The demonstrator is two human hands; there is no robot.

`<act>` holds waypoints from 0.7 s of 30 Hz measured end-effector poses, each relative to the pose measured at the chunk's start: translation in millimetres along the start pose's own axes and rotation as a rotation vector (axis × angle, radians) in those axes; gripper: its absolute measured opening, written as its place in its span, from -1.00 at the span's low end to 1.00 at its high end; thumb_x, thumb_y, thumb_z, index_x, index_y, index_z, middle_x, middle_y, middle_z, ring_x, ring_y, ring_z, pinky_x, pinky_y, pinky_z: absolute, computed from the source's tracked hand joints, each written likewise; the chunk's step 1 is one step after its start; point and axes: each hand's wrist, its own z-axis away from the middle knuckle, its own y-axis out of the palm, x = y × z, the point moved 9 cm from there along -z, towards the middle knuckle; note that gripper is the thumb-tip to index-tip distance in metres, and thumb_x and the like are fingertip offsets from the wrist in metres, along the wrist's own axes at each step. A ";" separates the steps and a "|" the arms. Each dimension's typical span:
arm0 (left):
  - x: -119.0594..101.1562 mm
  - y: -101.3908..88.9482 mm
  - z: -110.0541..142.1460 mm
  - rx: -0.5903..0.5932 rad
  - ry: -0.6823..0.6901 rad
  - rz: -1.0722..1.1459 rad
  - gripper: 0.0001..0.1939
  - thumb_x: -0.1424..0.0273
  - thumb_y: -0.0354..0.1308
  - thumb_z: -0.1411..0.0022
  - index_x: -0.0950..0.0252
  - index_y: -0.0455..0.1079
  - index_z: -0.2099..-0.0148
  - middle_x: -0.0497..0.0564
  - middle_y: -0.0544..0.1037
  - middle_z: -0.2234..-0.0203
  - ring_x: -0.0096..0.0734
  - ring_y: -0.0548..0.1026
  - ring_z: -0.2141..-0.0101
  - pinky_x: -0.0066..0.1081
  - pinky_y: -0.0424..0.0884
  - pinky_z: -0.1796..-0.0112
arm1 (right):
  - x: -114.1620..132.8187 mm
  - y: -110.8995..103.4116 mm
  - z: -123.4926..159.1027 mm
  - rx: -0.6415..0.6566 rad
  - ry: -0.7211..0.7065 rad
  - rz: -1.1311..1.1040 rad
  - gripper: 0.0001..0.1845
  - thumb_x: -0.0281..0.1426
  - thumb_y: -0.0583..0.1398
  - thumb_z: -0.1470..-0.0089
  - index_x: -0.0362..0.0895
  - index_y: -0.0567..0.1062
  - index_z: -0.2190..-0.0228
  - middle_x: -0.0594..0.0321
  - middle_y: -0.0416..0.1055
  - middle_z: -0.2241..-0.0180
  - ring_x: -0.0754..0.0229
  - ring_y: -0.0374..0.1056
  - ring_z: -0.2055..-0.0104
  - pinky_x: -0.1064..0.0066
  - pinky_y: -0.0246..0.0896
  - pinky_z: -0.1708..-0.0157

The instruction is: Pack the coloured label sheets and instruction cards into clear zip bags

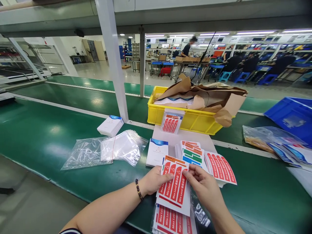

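Between my two hands is a sticker sheet (173, 195) with red "Max Level" and "Min Level" labels, and an orange-edged sheet shows behind its top. My left hand (156, 180) grips the left side, thumb across the front. My right hand (206, 183) pinches the upper right edge with thumb and fingertips. Below them, more red label sheets (174, 221) lie in clear plastic at the table edge. Just beyond my hands are a stack of white-and-blue booklets (158, 154), a pile of orange, green and blue label sheets (192, 155), and a fanned stack of red label sheets (221, 167).
Clear plastic bags (124, 148) and another booklet stack (110, 126) lie left on the green table (48, 130). A yellow crate (161, 113) holds brown paper; a bagged label set (172, 123) leans on it. A blue bin (292, 118) stands right. A post (113, 61) rises behind.
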 end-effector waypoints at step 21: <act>-26.5 2.9 10.0 0.035 0.067 -0.644 -0.60 0.16 0.11 -0.04 0.40 0.41 0.20 0.09 0.51 0.35 -0.27 0.44 0.35 -0.41 0.32 0.34 | 4.0 -16.4 -3.7 0.109 0.034 -0.311 -0.80 -0.29 0.25 0.15 -0.14 0.40 0.48 0.30 0.35 0.55 0.25 0.31 0.49 0.45 0.27 0.51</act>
